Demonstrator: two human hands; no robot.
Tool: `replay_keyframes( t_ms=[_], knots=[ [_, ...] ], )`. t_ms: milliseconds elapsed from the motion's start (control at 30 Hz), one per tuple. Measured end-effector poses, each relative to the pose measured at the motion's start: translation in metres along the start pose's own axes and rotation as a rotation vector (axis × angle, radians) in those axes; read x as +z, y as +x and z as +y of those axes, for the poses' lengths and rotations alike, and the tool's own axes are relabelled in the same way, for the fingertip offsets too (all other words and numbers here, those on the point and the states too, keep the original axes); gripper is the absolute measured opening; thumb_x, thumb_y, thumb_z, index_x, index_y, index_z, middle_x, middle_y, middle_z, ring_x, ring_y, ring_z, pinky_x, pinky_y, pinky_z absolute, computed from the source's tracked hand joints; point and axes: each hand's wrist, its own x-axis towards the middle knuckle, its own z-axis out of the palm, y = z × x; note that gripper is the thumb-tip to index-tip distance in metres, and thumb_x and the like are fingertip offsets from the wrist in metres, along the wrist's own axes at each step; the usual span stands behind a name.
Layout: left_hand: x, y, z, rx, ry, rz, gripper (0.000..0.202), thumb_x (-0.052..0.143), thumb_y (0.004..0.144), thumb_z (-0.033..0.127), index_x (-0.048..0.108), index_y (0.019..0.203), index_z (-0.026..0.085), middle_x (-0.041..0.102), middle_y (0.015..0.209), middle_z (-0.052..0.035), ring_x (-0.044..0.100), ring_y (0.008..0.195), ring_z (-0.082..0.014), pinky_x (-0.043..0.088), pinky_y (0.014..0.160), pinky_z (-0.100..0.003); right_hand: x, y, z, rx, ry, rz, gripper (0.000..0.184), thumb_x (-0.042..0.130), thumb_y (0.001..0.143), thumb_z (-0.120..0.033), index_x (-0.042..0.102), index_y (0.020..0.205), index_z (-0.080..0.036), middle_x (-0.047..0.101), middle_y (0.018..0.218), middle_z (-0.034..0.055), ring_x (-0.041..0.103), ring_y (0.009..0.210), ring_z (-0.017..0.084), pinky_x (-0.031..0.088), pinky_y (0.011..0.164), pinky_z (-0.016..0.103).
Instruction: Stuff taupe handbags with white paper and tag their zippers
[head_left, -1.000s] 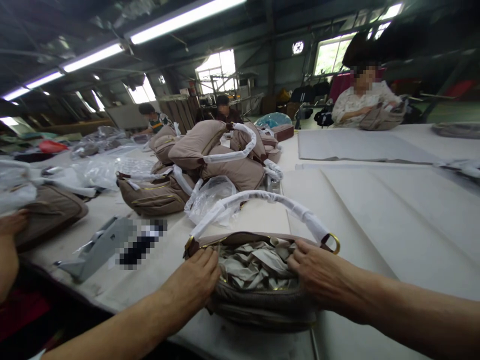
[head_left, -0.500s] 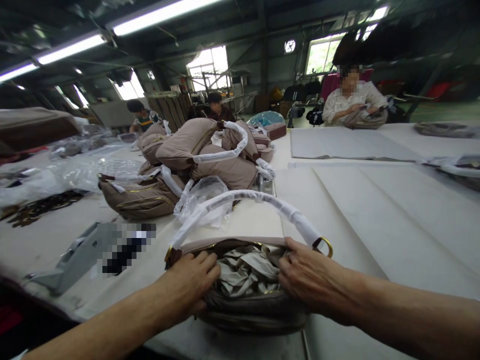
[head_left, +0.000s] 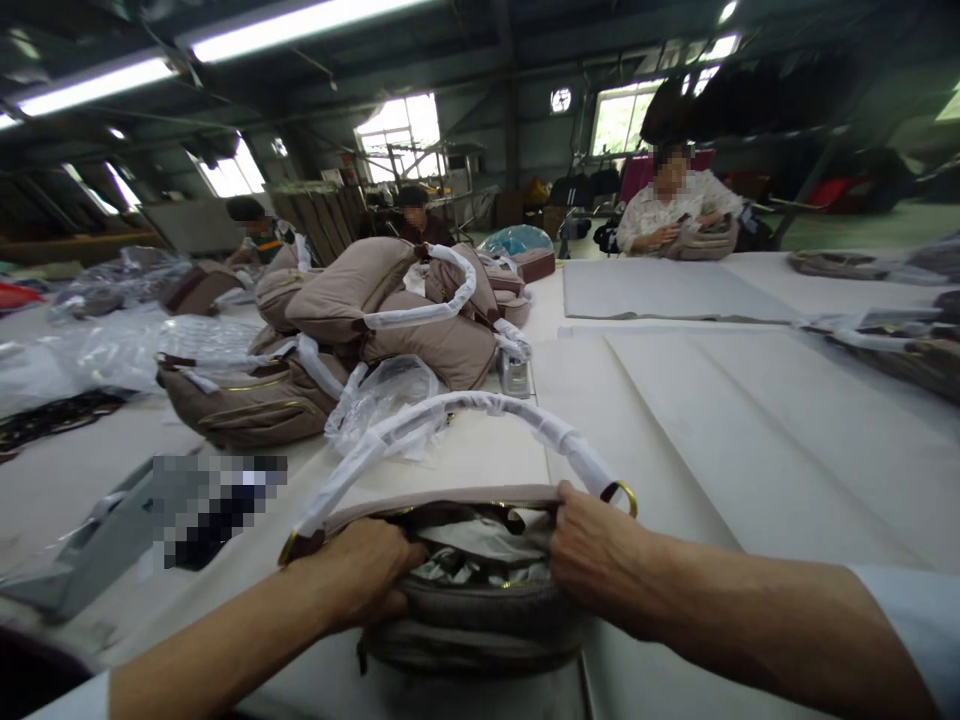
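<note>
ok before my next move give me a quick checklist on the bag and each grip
1. Right grip on the bag: ok, closed on the edge at the right end of the opening.
2. Left grip firm: cannot tell; it is at the left end of the opening, but its fingertips are partly hidden.
3. Bag mouth open: ok, parted between the two grips.
4. Pale filling inside: ok, visible in the opening.
5. Wrapped handle out of the way: ok, arched up behind the opening.
6. Bottom of the bag's inside: cannot tell, out of sight.
</note>
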Motion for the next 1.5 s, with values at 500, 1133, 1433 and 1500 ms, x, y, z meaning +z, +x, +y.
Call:
replay_keyframes(
  t_ms=[500, 1133, 1433, 1500],
  knots=[
    [-0.002, 0.061, 0.088, 0.33, -0.437, 0.696, 0.025, 0.06, 0.08, 0.031, 0.059, 0.1, 0.016, 0.065, 0.096, -0.0065, 0.06, 0.089, -0.0217, 0.046, 0.079, -0.033, 0.035, -0.058, 0.0, 0.746, 0.622, 0.869, 0.05, 0.055, 0.082, -0.055, 0.053, 0.114, -0.016, 0.06, 0.086, 0.0052, 0.059, 0.066, 0.015, 0.052, 0.058, 0.025],
    [-0.01, 0.062, 0.121, 0.309, -1.491, 0.568, 0.004, 0.063, 0.069, 0.015, 0.065, 0.071, 0.013, 0.057, 0.07, 0.0011, 0.052, 0.071, -0.0127, 0.038, 0.064, -0.022, 0.026, -0.017, -0.015, 1.126, 1.26, 1.09, 0.032, 0.044, 0.09, -0.047, 0.049, 0.074, -0.019, 0.042, 0.056, -0.0046, 0.041, 0.049, 0.011, 0.035, 0.044, 0.02],
    [-0.016, 0.052, 0.116, 0.307, -1.537, 0.616, 0.021, 0.054, 0.083, 0.029, 0.06, 0.071, 0.013, 0.051, 0.07, 0.0009, 0.047, 0.069, -0.012, 0.038, 0.068, -0.023, 0.023, -0.011, -0.017, 0.868, 1.126, 1.02, 0.033, 0.046, 0.09, -0.041, 0.046, 0.064, -0.02, 0.044, 0.052, -0.0041, 0.044, 0.047, 0.011, 0.038, 0.046, 0.021],
    [-0.021, 0.047, 0.115, 0.274, -1.352, 0.772, 0.018, 0.052, 0.083, 0.024, 0.059, 0.07, 0.014, 0.055, 0.072, -0.0003, 0.05, 0.074, -0.0133, 0.038, 0.071, -0.023, 0.019, -0.01, -0.021, 0.907, 1.02, 1.046, 0.033, 0.045, 0.09, -0.042, 0.047, 0.066, -0.02, 0.043, 0.052, -0.0044, 0.042, 0.045, 0.01, 0.035, 0.044, 0.022]
  ],
)
